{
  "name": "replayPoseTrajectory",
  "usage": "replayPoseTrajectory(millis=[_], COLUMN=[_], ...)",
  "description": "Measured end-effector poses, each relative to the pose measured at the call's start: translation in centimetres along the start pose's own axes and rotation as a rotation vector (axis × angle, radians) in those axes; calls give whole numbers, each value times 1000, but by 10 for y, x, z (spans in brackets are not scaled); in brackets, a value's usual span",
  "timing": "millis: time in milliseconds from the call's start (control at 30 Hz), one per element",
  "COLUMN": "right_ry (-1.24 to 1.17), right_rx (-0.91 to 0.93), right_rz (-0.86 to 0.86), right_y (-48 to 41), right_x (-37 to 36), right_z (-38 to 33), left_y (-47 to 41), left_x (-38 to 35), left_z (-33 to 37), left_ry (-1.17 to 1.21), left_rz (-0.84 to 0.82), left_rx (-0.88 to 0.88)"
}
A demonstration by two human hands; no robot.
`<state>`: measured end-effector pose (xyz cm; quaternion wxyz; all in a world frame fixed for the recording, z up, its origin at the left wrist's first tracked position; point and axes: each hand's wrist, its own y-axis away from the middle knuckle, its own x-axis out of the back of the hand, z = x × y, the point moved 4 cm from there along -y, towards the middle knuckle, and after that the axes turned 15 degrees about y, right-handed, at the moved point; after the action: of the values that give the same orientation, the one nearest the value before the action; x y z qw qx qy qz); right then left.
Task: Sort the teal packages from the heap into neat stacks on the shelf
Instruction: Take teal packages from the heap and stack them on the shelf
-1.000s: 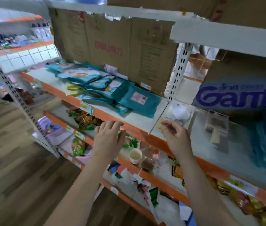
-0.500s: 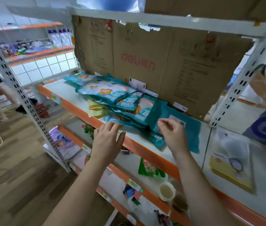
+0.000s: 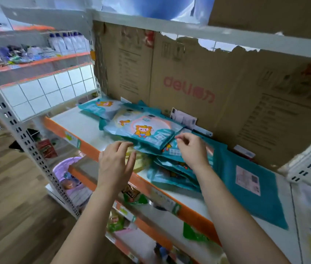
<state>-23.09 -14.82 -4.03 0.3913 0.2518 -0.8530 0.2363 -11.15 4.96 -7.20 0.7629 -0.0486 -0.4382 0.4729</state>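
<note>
We face a white shelf with an orange front edge, backed by brown cardboard. On the shelf sprawls the heap of teal packages. The top package lies flat, print up, its long axis roughly along the shelf. Our left hand reaches forward, fingers spread and straight, tips at the package's near edge. Our right hand curls its fingers at the right corner; we cannot tell whether it pinches.
</note>
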Motion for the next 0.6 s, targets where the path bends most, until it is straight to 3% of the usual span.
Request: replayPoseTrajectory(millis=[167, 400, 600], right_ry=[342, 611, 339], right_rx=[-108, -310, -517], right_rz=[-74, -189, -176], right_y=[-38, -66, -70], right_x=[-34, -79, -74], right_z=[-26, -49, -49], left_y=[-46, -100, -121], left_x=[3, 8, 10], left_z=[-39, -83, -108], left_ry=[61, 71, 141], left_rz=[-69, -129, -191], left_rx=[-26, -101, -150])
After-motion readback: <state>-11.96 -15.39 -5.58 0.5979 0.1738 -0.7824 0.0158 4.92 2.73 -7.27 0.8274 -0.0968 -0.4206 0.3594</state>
